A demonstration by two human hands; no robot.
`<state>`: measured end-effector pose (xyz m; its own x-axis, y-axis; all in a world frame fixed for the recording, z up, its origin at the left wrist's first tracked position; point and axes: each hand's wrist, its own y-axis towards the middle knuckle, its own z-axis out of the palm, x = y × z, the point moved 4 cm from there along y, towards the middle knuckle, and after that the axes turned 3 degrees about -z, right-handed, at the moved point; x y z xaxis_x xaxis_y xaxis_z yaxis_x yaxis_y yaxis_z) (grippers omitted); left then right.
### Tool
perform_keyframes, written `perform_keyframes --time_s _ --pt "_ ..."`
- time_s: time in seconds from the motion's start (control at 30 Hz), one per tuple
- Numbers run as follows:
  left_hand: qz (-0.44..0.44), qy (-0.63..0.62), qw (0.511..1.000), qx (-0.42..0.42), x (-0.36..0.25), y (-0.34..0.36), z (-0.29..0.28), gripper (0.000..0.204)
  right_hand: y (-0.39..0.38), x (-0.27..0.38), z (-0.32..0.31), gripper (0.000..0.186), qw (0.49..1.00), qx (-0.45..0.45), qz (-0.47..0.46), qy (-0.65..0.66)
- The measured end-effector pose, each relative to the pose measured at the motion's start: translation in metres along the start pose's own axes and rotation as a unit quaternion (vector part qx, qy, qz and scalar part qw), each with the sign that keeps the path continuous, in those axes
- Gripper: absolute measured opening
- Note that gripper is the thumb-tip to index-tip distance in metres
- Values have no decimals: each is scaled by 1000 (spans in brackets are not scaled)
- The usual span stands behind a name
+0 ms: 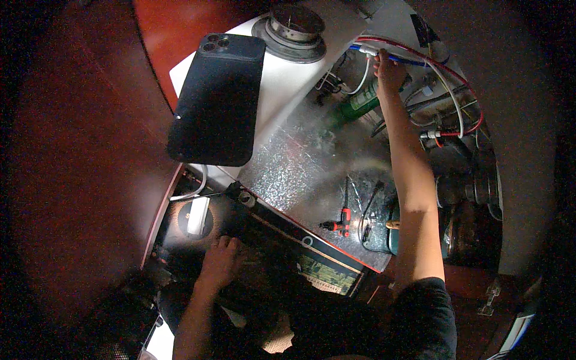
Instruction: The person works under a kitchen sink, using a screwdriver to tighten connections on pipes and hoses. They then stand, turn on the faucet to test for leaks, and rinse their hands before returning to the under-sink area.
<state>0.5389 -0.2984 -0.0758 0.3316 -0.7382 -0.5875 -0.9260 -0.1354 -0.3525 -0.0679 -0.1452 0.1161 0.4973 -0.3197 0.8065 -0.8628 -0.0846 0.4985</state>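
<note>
The right hand (389,73) is closed on the red and blue hoses (414,57) at the far edge of the open heater (300,162), wiring exposed and panel off, while the left hand (221,262) rests flat on the dark near ledge (270,231), holding nothing.

Phone: you have a dark smartphone (217,99) lying on the white casing (282,84).
Flue: a round metal collar (292,30) stands behind it.
Foil: crinkled silver insulation (300,162) lies beside the phone.
Floor: red-brown floor (174,30).
</note>
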Motion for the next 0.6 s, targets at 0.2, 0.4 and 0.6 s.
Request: perform_keyframes --time_s 0.2,0.4,0.6 --pt "-14 3 999 34 -14 -15 -12 49 -9 4 -5 22 984 -41 167 38" --pt "3 5 999 41 -6 -24 2 53 -66 34 11 27 971 41 204 119" --pt "22 20 998 62 -3 -32 7 54 -60 64 8 52 975 102 140 136"
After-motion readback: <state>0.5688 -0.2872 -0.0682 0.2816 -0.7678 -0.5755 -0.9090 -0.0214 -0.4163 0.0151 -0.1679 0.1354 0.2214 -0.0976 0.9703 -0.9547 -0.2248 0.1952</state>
